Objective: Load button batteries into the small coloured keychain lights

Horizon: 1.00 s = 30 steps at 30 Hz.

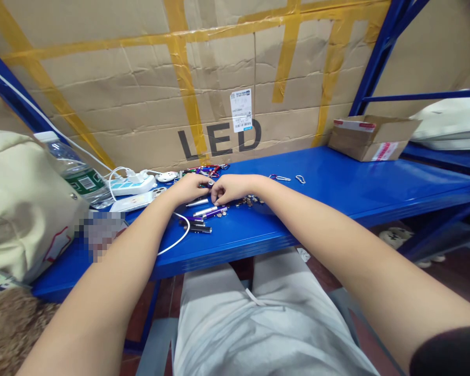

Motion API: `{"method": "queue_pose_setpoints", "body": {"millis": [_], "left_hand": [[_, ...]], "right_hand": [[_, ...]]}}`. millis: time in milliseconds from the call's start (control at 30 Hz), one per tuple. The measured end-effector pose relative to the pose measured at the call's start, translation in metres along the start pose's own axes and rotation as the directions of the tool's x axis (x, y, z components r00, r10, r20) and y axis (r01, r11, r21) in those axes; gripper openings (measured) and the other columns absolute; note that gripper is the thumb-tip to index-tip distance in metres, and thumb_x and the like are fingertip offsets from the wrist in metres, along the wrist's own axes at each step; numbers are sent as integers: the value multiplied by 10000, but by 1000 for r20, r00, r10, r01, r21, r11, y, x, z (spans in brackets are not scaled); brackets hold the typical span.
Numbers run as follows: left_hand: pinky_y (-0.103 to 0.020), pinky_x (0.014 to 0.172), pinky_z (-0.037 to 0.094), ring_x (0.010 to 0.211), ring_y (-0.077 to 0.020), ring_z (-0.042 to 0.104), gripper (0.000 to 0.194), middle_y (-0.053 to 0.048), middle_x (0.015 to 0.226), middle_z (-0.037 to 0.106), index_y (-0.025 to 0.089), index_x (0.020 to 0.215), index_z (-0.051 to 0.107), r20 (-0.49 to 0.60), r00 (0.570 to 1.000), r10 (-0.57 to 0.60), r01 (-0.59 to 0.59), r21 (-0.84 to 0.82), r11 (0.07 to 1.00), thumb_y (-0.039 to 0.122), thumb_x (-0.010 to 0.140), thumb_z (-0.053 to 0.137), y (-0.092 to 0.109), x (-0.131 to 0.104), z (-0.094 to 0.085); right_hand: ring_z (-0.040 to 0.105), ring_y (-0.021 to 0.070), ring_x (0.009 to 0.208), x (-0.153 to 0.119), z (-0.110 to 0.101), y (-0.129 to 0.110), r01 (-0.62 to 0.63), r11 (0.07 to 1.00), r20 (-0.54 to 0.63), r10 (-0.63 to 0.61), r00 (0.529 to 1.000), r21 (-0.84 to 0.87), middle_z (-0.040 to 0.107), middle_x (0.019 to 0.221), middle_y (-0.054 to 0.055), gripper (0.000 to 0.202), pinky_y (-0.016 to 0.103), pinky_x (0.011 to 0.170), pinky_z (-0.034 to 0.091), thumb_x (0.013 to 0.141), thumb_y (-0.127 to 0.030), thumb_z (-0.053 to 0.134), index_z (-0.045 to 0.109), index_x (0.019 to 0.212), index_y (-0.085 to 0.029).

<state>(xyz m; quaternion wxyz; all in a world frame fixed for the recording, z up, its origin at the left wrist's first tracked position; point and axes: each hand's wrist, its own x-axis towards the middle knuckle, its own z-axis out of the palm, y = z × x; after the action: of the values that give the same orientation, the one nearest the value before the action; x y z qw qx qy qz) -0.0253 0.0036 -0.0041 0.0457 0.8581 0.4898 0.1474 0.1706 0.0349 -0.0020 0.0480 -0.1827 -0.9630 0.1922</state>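
Note:
My left hand (pixel 191 188) is closed around a small dark tube with a silvery round end (pixel 210 183), which points towards my right hand. My right hand (pixel 232 188) is beside it, fingers curled and pinched together; whatever they hold is too small to make out. Below the hands lie several slim metal tubes, among them a silver one (pixel 204 211), a purple one (pixel 216 212) and a black one (pixel 200 228). Small round metal pieces (pixel 251 200), like button cells, are scattered by my right wrist. Behind the hands is a heap of coloured tubes and clips (pixel 215 169).
Two carabiners (pixel 300 179) lie on the blue table (pixel 321 180). Left are a power strip (pixel 135 184), a phone (pixel 135 201), a white cable (pixel 182 237), a bottle (pixel 76 172) and a cream bag (pixel 23 198). A small open carton (pixel 372 138) stands right; a big cardboard sheet (pixel 141 104) backs the table.

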Motion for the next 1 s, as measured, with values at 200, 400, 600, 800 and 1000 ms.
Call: {"method": "queue_pose_setpoints", "body": {"millis": [200,400,600,800,1000], "left_hand": [[-280,773,468,853,-207,654,271,-13,923,748,193,934,730,14,999,-39,39,11,999,309,789,533,-1,-1,1],[-295,843,485,931,-223,666,291,-18,987,753,208,992,741,-6,996,-92,92,-21,996,369,791,607,2,0,2],[-311,890,486,977,-231,666,309,-18,1031,749,210,1014,743,1,995,-100,100,-75,992,375,779,630,3,0,1],[-315,867,487,965,-235,665,329,-16,998,753,206,1000,742,-5,996,-88,87,-90,992,411,768,631,1,1,2],[-283,830,477,899,-204,658,297,-13,973,749,192,968,737,-12,998,-62,61,-60,996,373,778,600,-1,0,1]], "right_hand": [[509,113,640,-7,-13,3,-26,999,-246,20,969,-20,631,740,10,255,248,612,359,747,-289,646,736,944,-155],[421,99,619,-5,-13,4,42,999,-436,-44,899,-15,499,657,-21,260,254,605,305,770,-246,631,747,975,-135],[404,101,630,-3,-10,4,63,998,-453,-50,890,13,494,650,-26,243,263,623,287,767,-207,622,745,966,-140],[422,105,650,-2,-10,3,68,997,-451,-46,891,32,532,683,-12,225,264,637,301,770,-217,626,735,948,-134],[463,107,648,-8,-17,2,-26,998,-446,47,894,54,576,720,3,281,250,614,331,751,-229,638,701,1001,-115]]}}
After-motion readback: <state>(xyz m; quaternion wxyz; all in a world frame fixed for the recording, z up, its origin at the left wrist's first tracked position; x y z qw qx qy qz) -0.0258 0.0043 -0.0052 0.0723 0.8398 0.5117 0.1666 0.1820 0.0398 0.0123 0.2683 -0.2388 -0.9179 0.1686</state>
